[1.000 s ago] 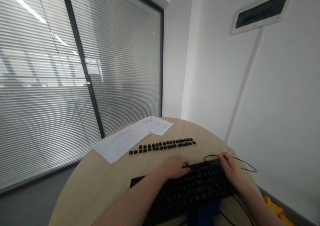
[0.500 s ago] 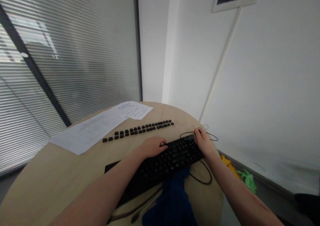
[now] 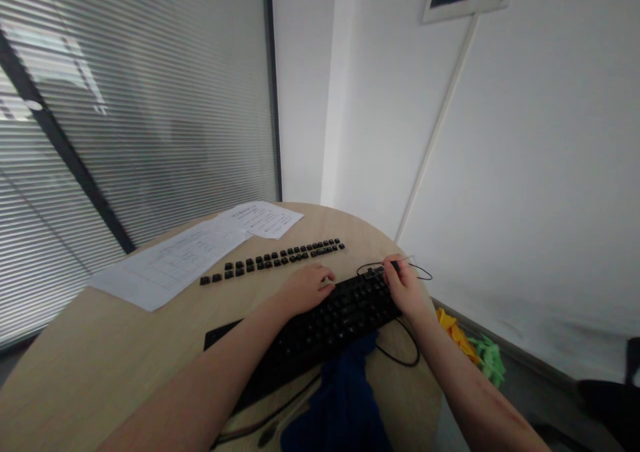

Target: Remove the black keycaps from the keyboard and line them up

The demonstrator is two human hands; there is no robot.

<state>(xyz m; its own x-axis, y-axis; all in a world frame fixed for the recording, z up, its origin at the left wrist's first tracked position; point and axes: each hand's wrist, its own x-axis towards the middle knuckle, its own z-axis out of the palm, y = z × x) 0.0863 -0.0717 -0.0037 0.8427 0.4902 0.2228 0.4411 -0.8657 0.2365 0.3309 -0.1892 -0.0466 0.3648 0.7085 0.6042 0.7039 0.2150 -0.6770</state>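
A black keyboard [image 3: 345,319] lies at a slant on the round table in front of me. My left hand [image 3: 309,288] rests over its upper edge, thumb and index finger apart with nothing between them. At the keyboard's far right end, my right hand [image 3: 400,284] is closed on a small black keycap puller [image 3: 395,265] with thin wire sticking out to the right. The wire's other end near the keys is hard to make out. Beyond the keyboard, two rows of loose black keycaps [image 3: 274,261] lie on the wood.
Printed paper sheets [image 3: 175,265] lie at the table's [image 3: 100,352] left rear. A blue cloth [image 3: 340,405] sits below the keyboard, with black cable [image 3: 407,362] looping beside it. Yellow and green items [image 3: 487,359] are on the floor at right, by the wall.
My left thumb and index finger have spread apart. My right hand has turned the keycap puller, so its black body shows and its wire lies flatter. The view has shifted slightly.
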